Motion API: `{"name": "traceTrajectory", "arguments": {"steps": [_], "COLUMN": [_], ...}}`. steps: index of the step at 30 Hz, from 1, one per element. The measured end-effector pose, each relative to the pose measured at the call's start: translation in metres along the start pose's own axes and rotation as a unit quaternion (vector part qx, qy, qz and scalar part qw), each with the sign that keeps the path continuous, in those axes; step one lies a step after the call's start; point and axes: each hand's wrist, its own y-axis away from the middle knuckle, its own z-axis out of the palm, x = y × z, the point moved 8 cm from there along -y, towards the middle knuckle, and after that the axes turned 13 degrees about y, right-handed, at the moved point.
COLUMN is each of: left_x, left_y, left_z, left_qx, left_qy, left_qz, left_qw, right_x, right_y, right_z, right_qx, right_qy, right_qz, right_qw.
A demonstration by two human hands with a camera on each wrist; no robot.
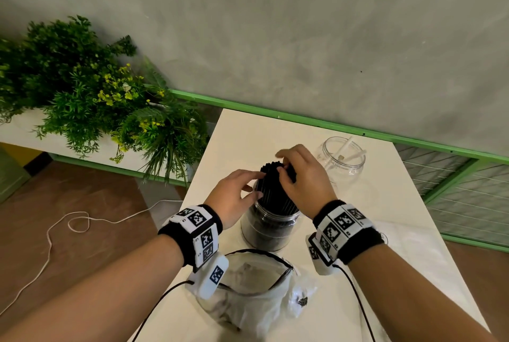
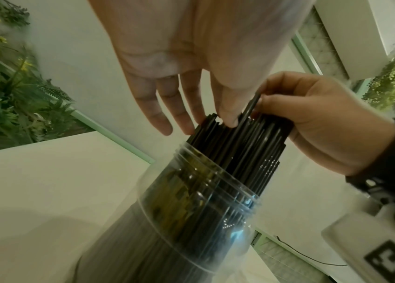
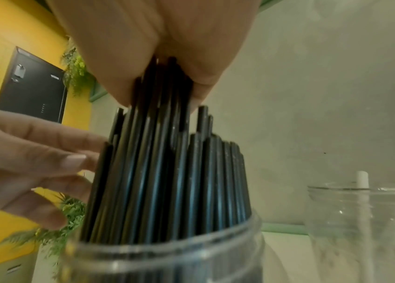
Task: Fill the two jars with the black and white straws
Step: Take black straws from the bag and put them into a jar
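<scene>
A clear jar [image 1: 271, 227] near the middle of the white table [image 1: 391, 204] is packed with upright black straws [image 1: 275, 190] that stick out above its rim. My right hand [image 1: 286, 169] grips the tops of several black straws [image 3: 167, 181] between thumb and curled fingers. The straight fingers of my left hand [image 1: 256, 184] touch the left side of the bundle [image 2: 240, 149] just above the jar's mouth [image 2: 191, 201]. A second clear jar [image 1: 344, 156] stands behind and to the right, with a white straw [image 1: 348, 146] leaning inside it.
A crumpled clear plastic bag [image 1: 248, 295] lies at the table's near edge, with a small packet [image 1: 298, 299] beside it. Left of the table are leafy plants [image 1: 82, 94] in a planter. A white cord [image 1: 68, 226] runs over the floor, and a green rail [image 1: 330, 124] lines the wall.
</scene>
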Motion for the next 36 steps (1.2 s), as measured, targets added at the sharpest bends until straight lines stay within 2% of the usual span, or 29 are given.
{"name": "traceTrajectory", "arguments": {"steps": [2, 4, 8, 11, 12, 14, 17, 20, 23, 27, 30, 34, 36], "left_x": [-0.003, -0.008, -0.017, -0.022, -0.023, -0.025, -0.033, -0.038, -0.037, -0.038, -0.037, -0.025, -0.020], "left_y": [0.003, 0.004, 0.005, 0.006, 0.006, 0.005, 0.000, -0.012, -0.027, -0.037, -0.040, -0.048, -0.052], "left_z": [0.000, -0.001, -0.003, -0.005, -0.005, -0.002, 0.008, 0.022, 0.033, 0.043, 0.044, 0.036, 0.032], "left_qx": [-0.001, 0.002, 0.001, 0.007, 0.006, -0.010, -0.055, -0.094, -0.115, -0.116, -0.070, 0.000, 0.011], "left_qy": [0.004, 0.001, -0.004, 0.018, 0.030, 0.047, 0.059, 0.048, 0.060, 0.074, 0.123, 0.183, 0.190], "left_qz": [-0.017, -0.036, -0.073, -0.105, -0.115, -0.136, -0.173, -0.189, -0.191, -0.205, -0.194, -0.169, -0.168], "left_qw": [1.000, 0.999, 0.997, 0.994, 0.993, 0.990, 0.982, 0.976, 0.973, 0.969, 0.971, 0.969, 0.967], "right_x": [0.004, 0.000, -0.001, 0.001, 0.008, 0.031, 0.068, 0.092, 0.093, 0.081, 0.070, 0.066, 0.065], "right_y": [0.006, 0.012, 0.031, 0.045, 0.047, 0.056, 0.073, 0.081, 0.073, 0.056, 0.048, 0.034, 0.029], "right_z": [0.005, 0.011, 0.033, 0.032, 0.027, 0.019, 0.029, 0.058, 0.077, 0.082, 0.078, 0.067, 0.063], "right_qx": [-0.005, -0.019, -0.118, -0.116, -0.101, -0.079, -0.115, -0.210, -0.254, -0.240, -0.210, -0.141, -0.121], "right_qy": [0.005, 0.038, 0.068, 0.093, 0.079, -0.004, -0.109, -0.139, -0.206, -0.270, -0.302, -0.367, -0.393], "right_qz": [0.015, -0.012, -0.039, -0.069, -0.045, 0.063, 0.214, 0.265, 0.251, 0.214, 0.200, 0.220, 0.227], "right_qw": [1.000, 0.999, 0.990, 0.986, 0.991, 0.995, 0.964, 0.931, 0.911, 0.908, 0.908, 0.893, 0.883]}}
